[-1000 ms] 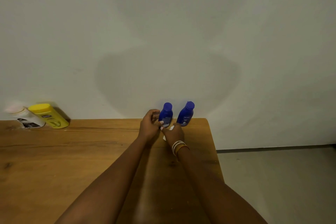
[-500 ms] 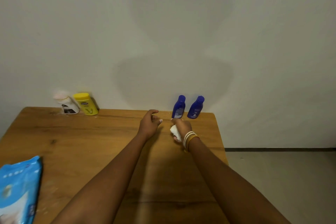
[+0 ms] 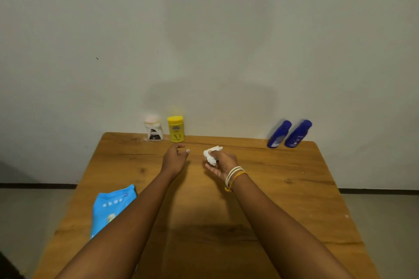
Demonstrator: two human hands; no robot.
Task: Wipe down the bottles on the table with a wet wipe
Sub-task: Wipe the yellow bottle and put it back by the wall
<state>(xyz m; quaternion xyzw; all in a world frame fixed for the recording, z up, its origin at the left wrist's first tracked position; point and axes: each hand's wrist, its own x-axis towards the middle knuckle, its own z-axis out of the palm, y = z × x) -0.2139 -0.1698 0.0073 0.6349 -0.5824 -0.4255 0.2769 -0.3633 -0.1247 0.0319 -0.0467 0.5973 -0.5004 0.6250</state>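
Two dark blue bottles (image 3: pixel 278 134) (image 3: pixel 298 134) stand side by side at the table's far right, against the wall. A yellow bottle (image 3: pixel 175 129) and a white bottle with a pale cap (image 3: pixel 154 128) stand at the far middle. My right hand (image 3: pixel 221 162) holds a crumpled white wet wipe (image 3: pixel 210 154) above the table, palm turned up. My left hand (image 3: pixel 174 158) hovers just in front of the yellow bottle, fingers loosely curled and holding nothing.
A blue wet-wipe pack (image 3: pixel 111 207) lies near the left edge of the wooden table (image 3: pixel 272 199), partly under my left forearm. The wall rises right behind the bottles. Grey floor shows on both sides of the table.
My view has swung left. Both hands left the blue bottles and moved left across the table toward the yellow and white bottles, the right one still carrying the wipe.
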